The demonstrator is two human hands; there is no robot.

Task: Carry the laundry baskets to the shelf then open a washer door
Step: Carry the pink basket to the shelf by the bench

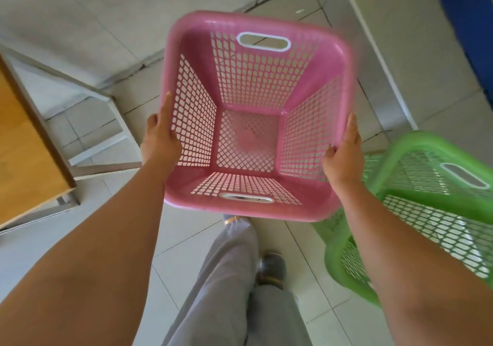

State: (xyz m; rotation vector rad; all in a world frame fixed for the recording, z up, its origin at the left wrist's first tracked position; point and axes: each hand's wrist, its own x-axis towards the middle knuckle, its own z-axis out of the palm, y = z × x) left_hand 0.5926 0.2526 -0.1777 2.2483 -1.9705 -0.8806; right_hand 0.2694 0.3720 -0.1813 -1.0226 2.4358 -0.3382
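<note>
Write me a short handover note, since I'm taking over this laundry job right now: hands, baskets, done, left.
Left hand: gripping the left rim of the pink laundry basket.
Right hand: gripping its right rim.
The pink basket is empty, held up over the tiled floor.
The green laundry basket is low at the right, unheld.
Done: pink basket in hand.
Left: both baskets to the shelf, then open a washer door; neither is in view.

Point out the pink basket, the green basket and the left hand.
pink basket point(314, 60), head view, far right inner wall.
green basket point(416, 145), head view, near rim.
left hand point(160, 140), head view, back of hand.
</note>
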